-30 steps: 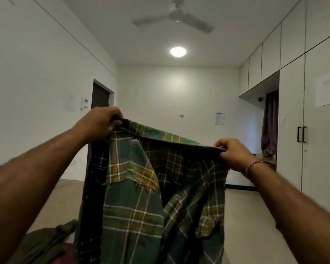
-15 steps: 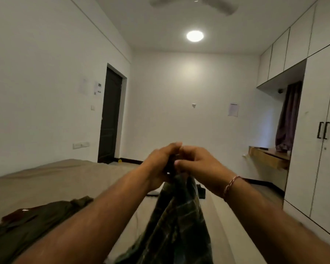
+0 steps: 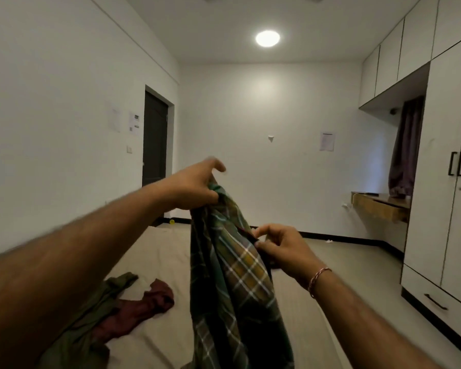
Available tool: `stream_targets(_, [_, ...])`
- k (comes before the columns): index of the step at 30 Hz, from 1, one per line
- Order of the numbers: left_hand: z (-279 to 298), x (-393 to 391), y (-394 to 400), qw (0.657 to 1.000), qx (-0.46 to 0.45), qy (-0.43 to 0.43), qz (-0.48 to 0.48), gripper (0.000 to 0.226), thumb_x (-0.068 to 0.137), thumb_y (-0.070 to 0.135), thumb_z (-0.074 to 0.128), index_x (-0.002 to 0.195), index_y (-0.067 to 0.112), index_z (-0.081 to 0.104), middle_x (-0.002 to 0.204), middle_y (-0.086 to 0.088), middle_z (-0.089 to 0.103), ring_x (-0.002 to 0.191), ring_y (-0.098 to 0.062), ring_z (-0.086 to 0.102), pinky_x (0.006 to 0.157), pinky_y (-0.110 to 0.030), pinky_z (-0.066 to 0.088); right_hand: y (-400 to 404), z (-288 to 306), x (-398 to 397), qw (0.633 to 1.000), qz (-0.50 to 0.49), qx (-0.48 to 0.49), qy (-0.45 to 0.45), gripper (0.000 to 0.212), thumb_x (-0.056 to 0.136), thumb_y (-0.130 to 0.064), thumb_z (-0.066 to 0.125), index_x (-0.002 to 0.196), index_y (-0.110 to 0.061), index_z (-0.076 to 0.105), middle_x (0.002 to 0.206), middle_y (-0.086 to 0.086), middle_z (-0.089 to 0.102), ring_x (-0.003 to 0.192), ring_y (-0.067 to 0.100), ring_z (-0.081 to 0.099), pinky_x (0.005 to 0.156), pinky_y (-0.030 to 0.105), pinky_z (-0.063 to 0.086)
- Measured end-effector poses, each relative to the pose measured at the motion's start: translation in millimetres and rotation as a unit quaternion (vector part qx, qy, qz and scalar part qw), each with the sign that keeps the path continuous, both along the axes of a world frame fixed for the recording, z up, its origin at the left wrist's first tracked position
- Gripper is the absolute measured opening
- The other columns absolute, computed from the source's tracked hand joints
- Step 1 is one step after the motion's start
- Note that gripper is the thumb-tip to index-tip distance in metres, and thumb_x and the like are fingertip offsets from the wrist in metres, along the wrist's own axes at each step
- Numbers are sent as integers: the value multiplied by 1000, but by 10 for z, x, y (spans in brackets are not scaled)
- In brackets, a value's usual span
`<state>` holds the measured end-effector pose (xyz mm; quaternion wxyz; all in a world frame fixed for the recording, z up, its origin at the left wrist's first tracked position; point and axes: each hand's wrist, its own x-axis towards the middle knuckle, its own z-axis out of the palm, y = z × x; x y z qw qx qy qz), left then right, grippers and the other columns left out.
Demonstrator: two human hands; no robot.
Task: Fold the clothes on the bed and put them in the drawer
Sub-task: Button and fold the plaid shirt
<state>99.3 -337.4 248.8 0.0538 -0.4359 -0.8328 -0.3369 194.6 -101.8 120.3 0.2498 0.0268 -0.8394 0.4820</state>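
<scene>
Bed (image 3: 157, 251), tan sheet, fills the lower view; white wardrobe (image 3: 447, 182) stands at right, its bottom drawer (image 3: 434, 296) closed. Plaid shirt (image 3: 232, 283), green with yellow and white lines, hangs bunched lengthwise above the bed; held at two points. Left hand (image 3: 194, 187) grips the top edge, thumb and lower fingers curled on cloth, forefinger lifted free; right hand (image 3: 282, 249) pinches an edge lower down. Olive garment (image 3: 91, 310) and maroon garment (image 3: 144, 307) lie crumpled on the sheet.
</scene>
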Motion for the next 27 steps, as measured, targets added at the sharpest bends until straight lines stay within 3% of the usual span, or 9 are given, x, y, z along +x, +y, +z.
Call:
stream_targets(4, [-18,-199,-154,981,23,185,61,33,95,9,66,119,30,60,112,10,58,109,-15,61,72,-15,52,88,-34,-131,966,-212,73,132,28,92,-3,61,82,-27,69,83,0,66,71,10,60,66,30,51])
stream_targets(7, [62,-183,-213,977,-2,213,-14,28,97,9,64,111,33,66,106,21,59,99,-7,61,67,-9,52,-26,7,-165,988,-104,-29,110,23,97,-15,67,112,-32,64,123,-8,60,111,12,61,87,26,52])
stream_targets(9, [129,-122,-206,972,-16,225,-66,27,98,10,65,112,33,68,108,22,61,101,-2,62,73,-8,54,-202,48,-207,995,11,-56,79,50,96,-21,72,137,-41,51,136,-17,54,124,4,54,96,26,51])
stream_targets(11, [201,-91,-196,964,-16,248,-93,25,96,12,67,110,33,72,111,22,62,105,0,61,79,-9,55,-392,103,-275,988,122,-83,41,67,94,-20,75,148,-41,43,136,-9,61,124,9,61,100,31,54])
stream_targets(14, [297,-89,-266,952,-23,296,-78,22,96,16,69,111,30,75,112,19,62,102,-4,62,77,-11,54,-622,173,-386,987,131,-71,51,42,92,-10,76,131,-18,64,113,6,76,106,22,73,95,44,60])
stream_targets(18, [301,-138,-417,825,-192,522,101,25,99,43,63,122,35,70,110,13,66,95,-8,61,77,-25,51,-757,258,-466,981,-57,-73,170,11,83,-13,78,92,-18,76,85,1,76,85,20,73,80,44,63])
stream_targets(20, [220,-185,-445,779,-207,574,144,29,96,48,65,121,35,68,112,11,63,98,-11,56,80,-29,47,-730,376,-407,991,-11,-71,114,17,83,-25,84,96,-15,77,91,7,77,90,26,75,83,44,64])
stream_targets(24, [187,-189,-421,840,-108,504,172,17,97,36,67,109,26,75,99,5,67,84,-12,59,72,-28,48,-529,563,-208,989,133,-53,-37,27,92,-20,76,110,0,75,109,23,75,106,39,72,96,48,59])
stream_targets(27, [159,-143,-287,885,-83,403,220,7,100,24,62,102,17,66,85,1,62,71,-16,59,66,-33,52,-394,566,-149,994,87,31,-55,25,86,-27,83,98,-5,79,97,15,79,95,30,76,90,44,62])
